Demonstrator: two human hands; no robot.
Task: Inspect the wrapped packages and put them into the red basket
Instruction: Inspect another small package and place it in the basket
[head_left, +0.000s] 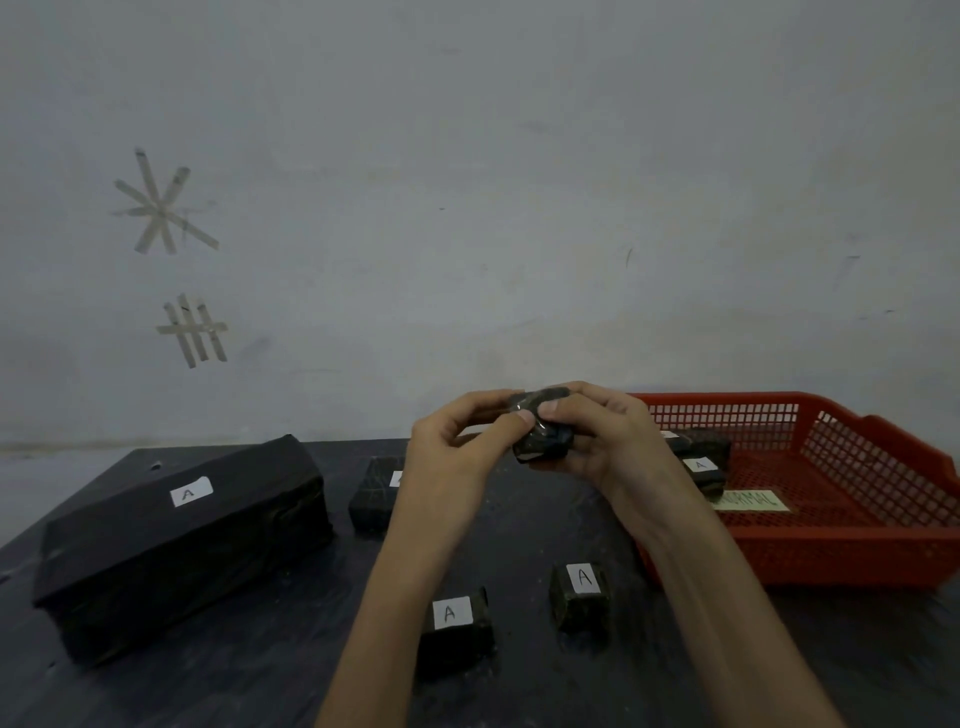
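Four wrapped packages sit on the dark bench (260, 675), each with a white label marked A. Farthest left lies the large package (182, 540), long and black, below two tape marks (161, 208) on the grey wall. Just right of it stands the medium package (371, 493), partly hidden behind the left forearm. The left grip (457, 441) and the right grip (597, 436) meet above the bench, fingers and thumbs of both curled round the held package (543, 439), a small dark shiny bundle clear of the surface. Below the hands, the front package (457, 629) and the right small package (579, 597) stand apart from each other. At the right sits the red basket (857, 551), holding the basket packages (701, 457), at least two, and a pale label (750, 501) whose visible letters end in ORMAL.
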